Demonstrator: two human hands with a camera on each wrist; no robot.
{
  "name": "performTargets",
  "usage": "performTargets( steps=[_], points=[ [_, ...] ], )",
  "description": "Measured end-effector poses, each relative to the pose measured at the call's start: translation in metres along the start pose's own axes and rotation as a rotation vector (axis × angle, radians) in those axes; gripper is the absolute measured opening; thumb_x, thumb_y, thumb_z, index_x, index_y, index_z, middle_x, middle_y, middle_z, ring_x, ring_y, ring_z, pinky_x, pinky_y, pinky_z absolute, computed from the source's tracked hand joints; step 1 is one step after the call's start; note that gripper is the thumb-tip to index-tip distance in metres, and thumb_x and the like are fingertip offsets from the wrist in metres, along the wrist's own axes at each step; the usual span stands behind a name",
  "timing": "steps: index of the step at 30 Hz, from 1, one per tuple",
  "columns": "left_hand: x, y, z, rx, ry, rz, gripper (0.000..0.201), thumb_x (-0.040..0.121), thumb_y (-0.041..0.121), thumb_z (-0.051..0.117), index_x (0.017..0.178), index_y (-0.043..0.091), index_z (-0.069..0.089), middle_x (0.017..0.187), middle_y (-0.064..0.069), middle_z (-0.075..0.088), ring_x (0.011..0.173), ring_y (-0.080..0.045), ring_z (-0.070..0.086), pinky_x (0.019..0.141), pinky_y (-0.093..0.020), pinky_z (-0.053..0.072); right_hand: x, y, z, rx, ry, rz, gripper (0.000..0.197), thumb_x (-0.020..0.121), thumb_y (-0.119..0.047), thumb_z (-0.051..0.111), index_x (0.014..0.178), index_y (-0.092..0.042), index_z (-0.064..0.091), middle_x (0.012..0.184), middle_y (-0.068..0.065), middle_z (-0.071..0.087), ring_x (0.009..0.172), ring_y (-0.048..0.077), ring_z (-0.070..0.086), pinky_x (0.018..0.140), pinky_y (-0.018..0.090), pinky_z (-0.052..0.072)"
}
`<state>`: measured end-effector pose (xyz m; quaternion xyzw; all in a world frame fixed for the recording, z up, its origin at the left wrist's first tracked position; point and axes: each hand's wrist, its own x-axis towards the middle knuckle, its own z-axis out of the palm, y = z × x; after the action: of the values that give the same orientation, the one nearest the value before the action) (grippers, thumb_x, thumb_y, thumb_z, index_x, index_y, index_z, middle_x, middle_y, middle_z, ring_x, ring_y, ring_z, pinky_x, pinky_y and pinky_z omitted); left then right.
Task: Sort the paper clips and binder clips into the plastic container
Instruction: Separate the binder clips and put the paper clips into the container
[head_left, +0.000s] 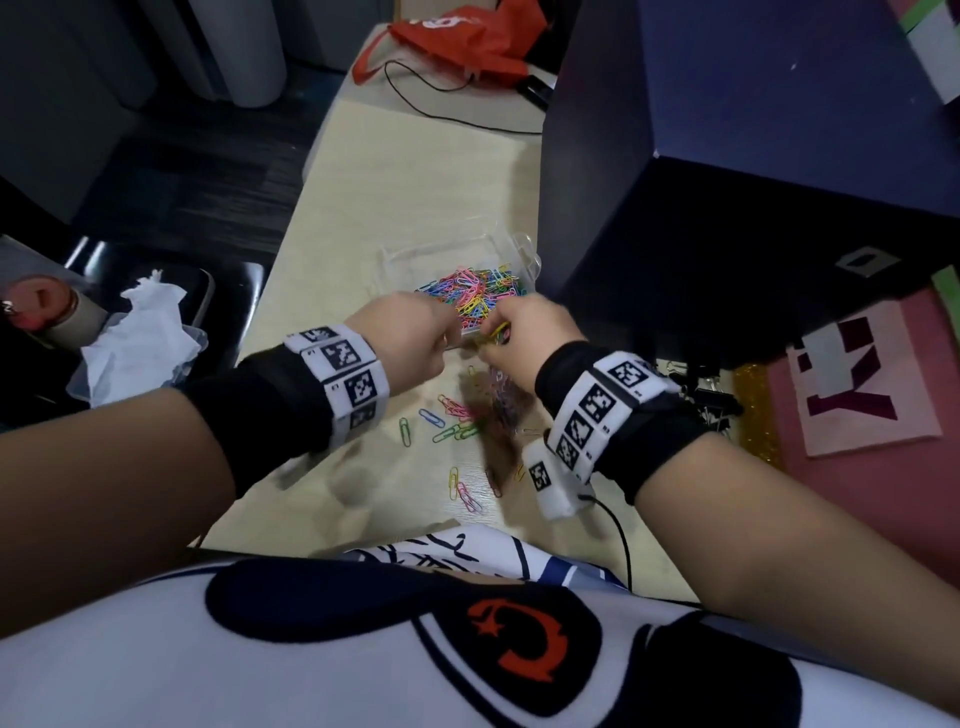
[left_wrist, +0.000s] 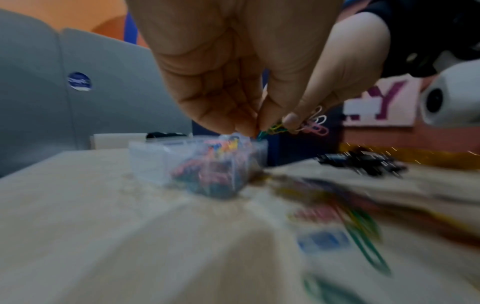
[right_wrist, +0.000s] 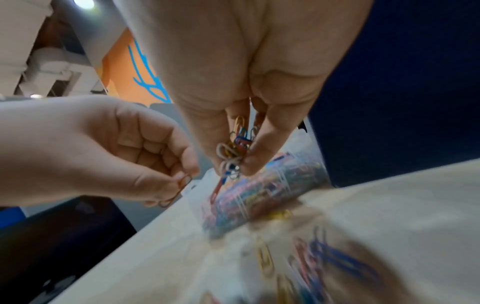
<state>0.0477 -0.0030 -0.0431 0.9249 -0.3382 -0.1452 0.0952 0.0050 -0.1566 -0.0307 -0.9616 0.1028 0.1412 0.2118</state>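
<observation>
A clear plastic container stands mid-table, and its near-right compartment is heaped with coloured paper clips. Both hands hover at its near rim. My left hand pinches a paper clip or two between thumb and fingertips. My right hand grips a bunch of mixed-colour paper clips just above the container. Loose paper clips lie scattered on the table below my wrists. A pile of black binder clips sits to the right, also in the left wrist view as binder clips.
A dark blue box stands tight against the container's right side. A red bag and a black cable lie at the table's far end. Crumpled tissue rests on a chair to the left. A pink card lies far right.
</observation>
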Motion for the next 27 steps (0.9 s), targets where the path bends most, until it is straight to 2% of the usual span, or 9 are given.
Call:
performTargets(
  steps=[3,7,10,13,16,19,21,24,27],
  points=[
    [0.01,-0.003,-0.017,-0.096,0.174,-0.01,0.027,0.087,0.016,0.055,0.113,0.015,0.064,0.105,-0.011,0.067,0.1,-0.031,0.061,0.086,-0.035,0.045,0.013,-0.01,-0.015,0.12,0.112,0.023,0.024,0.084,-0.029,0.067,0.108,-0.023,0.066,0.11,0.003,0.065,0.104,0.022,0.061,0.087,0.025,0.045],
    [0.014,-0.007,-0.023,-0.14,0.222,-0.01,0.028,0.088,0.02,0.058,0.115,0.015,0.063,0.106,-0.009,0.065,0.1,-0.029,0.061,0.088,-0.034,0.044,0.017,-0.01,-0.025,0.11,0.052,0.037,0.05,0.091,-0.038,0.06,0.137,-0.024,0.047,0.133,0.007,0.057,0.122,0.025,0.053,0.1,0.029,0.041],
    [0.005,-0.007,-0.01,-0.044,0.055,0.04,0.026,0.088,0.022,0.056,0.113,0.019,0.063,0.107,-0.005,0.065,0.102,-0.026,0.059,0.087,-0.032,0.044,0.011,0.001,-0.018,0.022,0.041,0.046,0.037,0.091,-0.028,0.057,0.127,-0.019,0.054,0.126,0.007,0.059,0.114,0.025,0.056,0.094,0.028,0.042],
    [-0.006,-0.005,0.01,0.124,-0.243,0.035,0.033,0.085,0.028,0.059,0.118,0.023,0.057,0.114,0.0,0.06,0.104,-0.022,0.058,0.083,-0.032,0.047,0.005,0.013,0.001,-0.098,-0.067,0.063,0.026,0.093,-0.021,0.052,0.117,-0.016,0.06,0.122,0.007,0.06,0.108,0.024,0.057,0.091,0.028,0.044],
    [-0.015,-0.004,0.029,0.262,-0.472,0.047,0.055,0.072,0.033,0.071,0.121,0.02,0.049,0.115,-0.004,0.049,0.1,-0.027,0.058,0.076,-0.036,0.052,0.001,0.017,0.025,-0.147,-0.179,-0.013,0.05,0.09,-0.034,0.058,0.135,-0.017,0.045,0.138,0.008,0.046,0.123,0.025,0.049,0.103,0.034,0.04],
    [-0.018,-0.005,0.039,0.306,-0.459,0.066,0.054,0.072,0.029,0.072,0.118,0.017,0.046,0.111,-0.006,0.046,0.097,-0.029,0.058,0.078,-0.041,0.053,-0.008,0.018,0.046,-0.24,-0.272,-0.137,0.086,0.075,-0.054,0.069,0.143,-0.017,0.031,0.151,0.009,0.027,0.138,0.027,0.028,0.113,0.039,0.03],
    [-0.019,-0.006,0.04,0.299,-0.431,0.068,0.04,0.081,0.027,0.065,0.116,0.015,0.049,0.111,-0.007,0.048,0.1,-0.029,0.058,0.078,-0.038,0.051,-0.015,0.019,0.054,-0.298,-0.266,-0.218,0.079,0.073,-0.054,0.071,0.136,-0.02,0.038,0.152,0.005,0.023,0.139,0.029,0.021,0.112,0.04,0.029],
    [-0.017,-0.011,0.039,0.286,-0.398,0.07,0.022,0.09,0.027,0.054,0.109,0.016,0.054,0.107,-0.005,0.054,0.1,-0.028,0.058,0.079,-0.036,0.051,-0.022,0.022,0.059,-0.301,-0.236,-0.284,0.052,0.085,-0.036,0.063,0.131,-0.02,0.046,0.138,0.003,0.036,0.127,0.028,0.03,0.103,0.039,0.038],
    [-0.017,-0.015,0.04,0.307,-0.382,0.062,0.019,0.093,0.023,0.045,0.105,0.017,0.058,0.105,-0.005,0.057,0.096,-0.028,0.06,0.076,-0.035,0.05,-0.027,0.028,0.06,-0.341,-0.22,-0.318,0.035,0.092,-0.014,0.049,0.127,-0.017,0.049,0.126,0.006,0.043,0.118,0.029,0.038,0.093,0.039,0.044]
  ],
)
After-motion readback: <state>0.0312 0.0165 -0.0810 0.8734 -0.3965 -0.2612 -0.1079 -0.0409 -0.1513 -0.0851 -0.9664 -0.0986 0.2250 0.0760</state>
